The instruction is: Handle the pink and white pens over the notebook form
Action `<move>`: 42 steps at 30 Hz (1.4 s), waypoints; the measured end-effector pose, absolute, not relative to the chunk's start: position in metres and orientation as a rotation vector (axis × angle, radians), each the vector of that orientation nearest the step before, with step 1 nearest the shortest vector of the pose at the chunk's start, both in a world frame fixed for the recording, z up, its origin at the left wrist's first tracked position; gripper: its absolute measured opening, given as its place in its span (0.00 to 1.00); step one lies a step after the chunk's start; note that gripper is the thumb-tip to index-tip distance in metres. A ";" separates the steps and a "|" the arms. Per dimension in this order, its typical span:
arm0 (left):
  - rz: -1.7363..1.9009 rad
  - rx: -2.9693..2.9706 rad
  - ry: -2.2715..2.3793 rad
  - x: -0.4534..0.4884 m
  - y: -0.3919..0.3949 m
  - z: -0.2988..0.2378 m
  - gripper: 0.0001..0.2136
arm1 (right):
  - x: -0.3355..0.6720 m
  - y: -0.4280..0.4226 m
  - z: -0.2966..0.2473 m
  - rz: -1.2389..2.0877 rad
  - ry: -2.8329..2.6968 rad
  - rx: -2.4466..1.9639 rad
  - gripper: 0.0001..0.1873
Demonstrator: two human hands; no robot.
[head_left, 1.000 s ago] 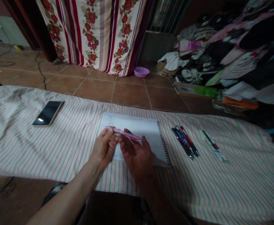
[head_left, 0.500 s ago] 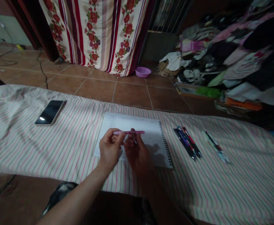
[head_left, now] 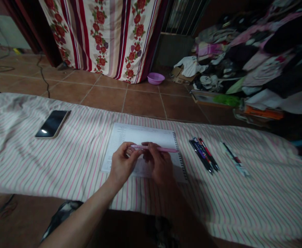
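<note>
A pink pen (head_left: pixel 167 150) lies level between my two hands, above an open spiral notebook (head_left: pixel 151 132). My left hand (head_left: pixel 123 160) pinches its left end between thumb and fingers. Farther right along the barrel, my right hand (head_left: pixel 159 163) has its thumb and fingers closed round the pen. The pen's right end sticks out past my right hand, over the notebook's spiral edge. Writing shows faintly on the page's left side. My hands and their shadow cover the lower middle of the page.
Right of the notebook lie several pens (head_left: pixel 204 155) in a bunch and a pale green and black pen (head_left: pixel 235 159) apart. A phone (head_left: pixel 52 124) rests at the left on the striped cloth (head_left: pixel 89 151). Beyond are a purple basin (head_left: pixel 156 78), a floral curtain (head_left: pixel 99 38) and piled clothes (head_left: pixel 218 48).
My right hand has turned over and closed around the pen from above. More of the pen now extends to the right. The whole view has shifted slightly.
</note>
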State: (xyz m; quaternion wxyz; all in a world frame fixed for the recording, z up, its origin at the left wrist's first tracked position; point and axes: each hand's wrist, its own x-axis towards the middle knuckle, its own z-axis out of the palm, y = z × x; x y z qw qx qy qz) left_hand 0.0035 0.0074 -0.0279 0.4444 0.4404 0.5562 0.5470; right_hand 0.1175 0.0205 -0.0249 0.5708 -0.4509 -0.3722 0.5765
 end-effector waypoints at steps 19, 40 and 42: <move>1.108 1.832 1.485 -0.003 0.000 -0.047 0.08 | 0.171 0.047 -0.037 0.184 -1.665 -1.728 0.17; 0.795 2.096 1.647 -0.003 0.000 -0.047 0.12 | 0.168 0.044 -0.035 0.599 -1.604 -1.570 0.15; 0.779 2.100 1.663 -0.003 0.000 -0.047 0.12 | 0.164 0.046 -0.039 0.694 -1.668 -1.525 0.14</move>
